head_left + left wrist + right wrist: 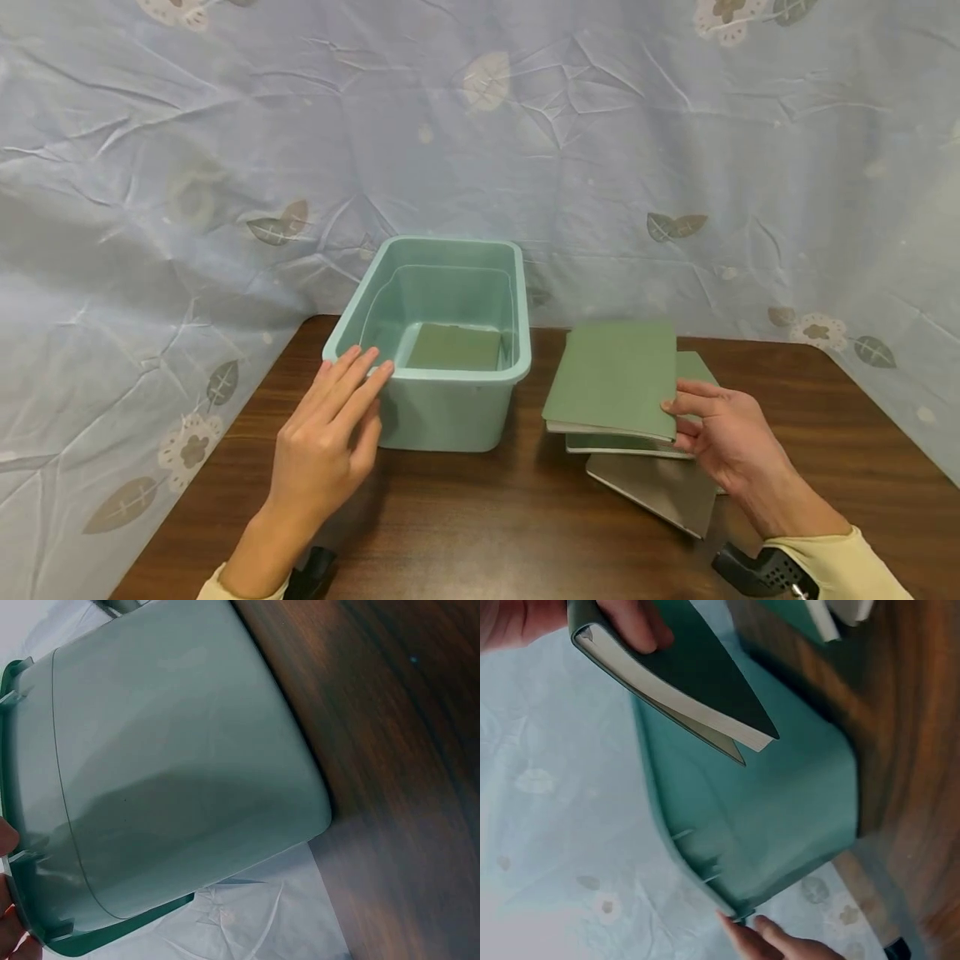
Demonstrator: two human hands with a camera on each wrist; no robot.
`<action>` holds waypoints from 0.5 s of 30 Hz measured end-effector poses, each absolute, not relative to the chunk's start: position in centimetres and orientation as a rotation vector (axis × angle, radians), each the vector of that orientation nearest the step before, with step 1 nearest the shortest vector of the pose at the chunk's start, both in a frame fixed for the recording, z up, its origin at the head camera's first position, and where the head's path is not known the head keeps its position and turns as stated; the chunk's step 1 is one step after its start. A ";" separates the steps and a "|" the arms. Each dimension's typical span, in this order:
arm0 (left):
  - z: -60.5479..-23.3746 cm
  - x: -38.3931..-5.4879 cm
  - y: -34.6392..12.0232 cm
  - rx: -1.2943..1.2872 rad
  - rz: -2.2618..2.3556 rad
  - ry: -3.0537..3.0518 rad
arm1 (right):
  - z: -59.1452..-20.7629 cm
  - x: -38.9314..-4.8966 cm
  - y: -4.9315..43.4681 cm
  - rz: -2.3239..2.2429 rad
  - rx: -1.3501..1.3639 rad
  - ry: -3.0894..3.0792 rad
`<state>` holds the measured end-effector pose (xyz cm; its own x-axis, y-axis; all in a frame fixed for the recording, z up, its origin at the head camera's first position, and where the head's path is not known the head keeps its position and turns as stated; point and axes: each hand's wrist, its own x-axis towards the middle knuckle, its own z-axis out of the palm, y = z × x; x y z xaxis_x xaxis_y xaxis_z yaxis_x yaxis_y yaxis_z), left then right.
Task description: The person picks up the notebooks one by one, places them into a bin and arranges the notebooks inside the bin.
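Note:
My right hand pinches a green notebook by its right edge, thumb on the cover and fingers beneath. The right wrist view shows the pages of this notebook slightly parted from one cover. Below it on the table lie another green notebook and a grey-brown notebook, partly hidden. My left hand has its fingers extended at the front left rim of a pale green plastic bin. Inside the bin, a green notebook lies on the floor, its near part hidden by the front wall.
The brown wooden table carries the bin left of centre and the notebooks at the right. A pale, wrinkled curtain with leaf and flower prints hangs behind the table and along its sides. Each wrist wears a black device.

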<state>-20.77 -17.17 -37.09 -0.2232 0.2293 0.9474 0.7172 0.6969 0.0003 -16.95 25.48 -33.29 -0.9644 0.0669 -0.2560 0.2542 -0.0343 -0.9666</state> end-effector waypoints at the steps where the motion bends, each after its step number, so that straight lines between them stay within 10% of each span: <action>1: -37.1 -20.8 -17.2 -0.750 -0.545 -1.780 | -33.0 -17.0 25.6 -2.155 0.341 2.087; 15: -37.3 -21.1 -16.9 -0.754 -0.543 -1.769 | -29.7 -17.8 27.3 -2.285 0.325 2.035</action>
